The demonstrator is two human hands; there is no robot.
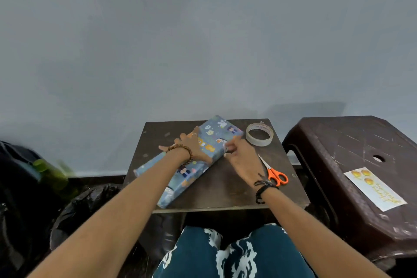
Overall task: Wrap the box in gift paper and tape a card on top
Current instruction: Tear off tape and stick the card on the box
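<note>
A box [216,131] wrapped in blue gift paper with cartoon animals lies diagonally on a small dark table [228,189]. My left hand [191,145] rests flat on top of the box, fingers spread, pressing it down. My right hand [242,158] is at the box's right side edge, fingertips pinched on the paper there. A roll of clear tape [259,134] lies on the table's far right corner. Orange-handled scissors [274,172] lie just right of my right wrist. The card [374,188], white with yellow balloons, lies on the brown plastic stool [352,140] to the right.
A rolled piece of the same blue paper [149,166] sticks out left under my left forearm. Black bags [85,205] and a green bottle [54,176] sit on the floor at left. A grey wall stands behind the table. My knees are below the table's front edge.
</note>
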